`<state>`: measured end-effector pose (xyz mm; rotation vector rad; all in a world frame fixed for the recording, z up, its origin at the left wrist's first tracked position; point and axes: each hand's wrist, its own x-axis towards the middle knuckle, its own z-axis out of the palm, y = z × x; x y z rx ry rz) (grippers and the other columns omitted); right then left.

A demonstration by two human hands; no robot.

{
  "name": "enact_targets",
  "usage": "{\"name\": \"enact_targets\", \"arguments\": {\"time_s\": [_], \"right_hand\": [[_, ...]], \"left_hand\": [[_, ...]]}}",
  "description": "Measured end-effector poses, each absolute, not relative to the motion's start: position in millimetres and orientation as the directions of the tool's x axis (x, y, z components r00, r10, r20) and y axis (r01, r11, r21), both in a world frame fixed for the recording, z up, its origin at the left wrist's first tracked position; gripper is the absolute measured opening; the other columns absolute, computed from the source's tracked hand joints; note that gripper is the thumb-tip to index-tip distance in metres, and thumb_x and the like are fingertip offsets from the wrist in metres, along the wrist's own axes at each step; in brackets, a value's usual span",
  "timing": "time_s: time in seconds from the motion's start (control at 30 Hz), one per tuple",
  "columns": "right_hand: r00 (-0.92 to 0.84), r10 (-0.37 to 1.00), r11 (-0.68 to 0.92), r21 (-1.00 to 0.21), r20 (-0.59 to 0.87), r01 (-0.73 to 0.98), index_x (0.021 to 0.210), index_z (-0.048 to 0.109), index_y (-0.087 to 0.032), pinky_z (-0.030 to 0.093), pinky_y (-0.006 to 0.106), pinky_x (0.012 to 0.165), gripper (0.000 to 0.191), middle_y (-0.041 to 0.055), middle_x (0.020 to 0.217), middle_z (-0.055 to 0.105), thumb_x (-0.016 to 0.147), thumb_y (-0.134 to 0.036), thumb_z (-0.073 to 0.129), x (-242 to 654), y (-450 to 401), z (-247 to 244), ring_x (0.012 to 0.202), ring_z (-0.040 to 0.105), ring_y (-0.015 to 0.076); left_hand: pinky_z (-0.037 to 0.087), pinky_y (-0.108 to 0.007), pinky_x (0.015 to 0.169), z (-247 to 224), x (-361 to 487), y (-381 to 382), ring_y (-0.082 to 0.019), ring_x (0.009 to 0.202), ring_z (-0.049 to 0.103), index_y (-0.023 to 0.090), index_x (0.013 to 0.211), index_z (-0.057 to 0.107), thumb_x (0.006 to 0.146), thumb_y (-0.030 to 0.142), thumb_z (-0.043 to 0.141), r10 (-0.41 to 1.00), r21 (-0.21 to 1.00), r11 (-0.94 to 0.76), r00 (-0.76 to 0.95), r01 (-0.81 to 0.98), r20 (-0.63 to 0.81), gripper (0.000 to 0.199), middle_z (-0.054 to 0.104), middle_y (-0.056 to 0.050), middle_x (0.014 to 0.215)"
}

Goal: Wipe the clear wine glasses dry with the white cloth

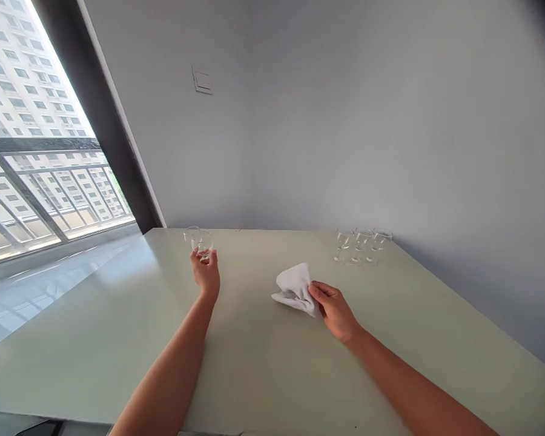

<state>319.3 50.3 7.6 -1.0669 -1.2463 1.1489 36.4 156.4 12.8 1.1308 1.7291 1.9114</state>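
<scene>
My left hand [205,274] is shut around the lower part of a small clear stemmed glass [202,246], raised a little above the tabletop. Just behind it, near the far table edge, stands what looks like another clear glass [191,234], partly overlapped by the held one. My right hand [335,312] grips a crumpled white cloth [295,290] that rests on the pale green tabletop [254,363]. Beyond the cloth, several clear stemmed glasses [362,246] stand upright in a tight row.
The table's far edge meets a grey wall carrying a white wall switch [202,80]. A large window [40,121] with railings lies to the left, showing an apartment block. The table's left edge drops toward a shiny floor.
</scene>
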Motion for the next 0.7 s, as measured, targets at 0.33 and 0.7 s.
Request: {"name": "enact_targets", "arguments": {"time_s": [0.33, 0.7], "right_hand": [[0.186, 0.982, 0.093, -0.892, 0.010, -0.443, 0.071, 0.057, -0.020, 0.037, 0.021, 0.047, 0.023, -0.0022, 0.062, 0.049, 0.066, -0.040, 0.067, 336.4, 49.7, 23.3, 0.054, 0.043, 0.0105], [-0.058, 0.973, 0.222, -0.975, 0.223, -0.017, 0.116, 0.051, -0.025, 0.043, 0.024, 0.061, 0.039, 0.0031, 0.094, 0.058, 0.078, -0.034, 0.054, 302.4, 18.6, 24.5, 0.073, 0.051, 0.0146]], "left_hand": [[0.041, -0.025, 0.063, 13.8, 125.1, 100.0, -0.011, 0.064, 0.057, 0.023, 0.129, 0.021, 0.077, 0.042, 0.051, 0.920, 0.703, -0.258, -0.054, 0.662, 0.389, 0.064, 0.060, -0.001, 0.094], [0.041, -0.029, 0.071, 9.5, 144.5, 78.2, -0.017, 0.082, 0.055, 0.021, 0.129, 0.027, 0.080, 0.036, 0.048, 0.814, 0.268, -0.470, 0.295, 0.841, 0.501, 0.055, 0.055, -0.004, 0.099]]}}
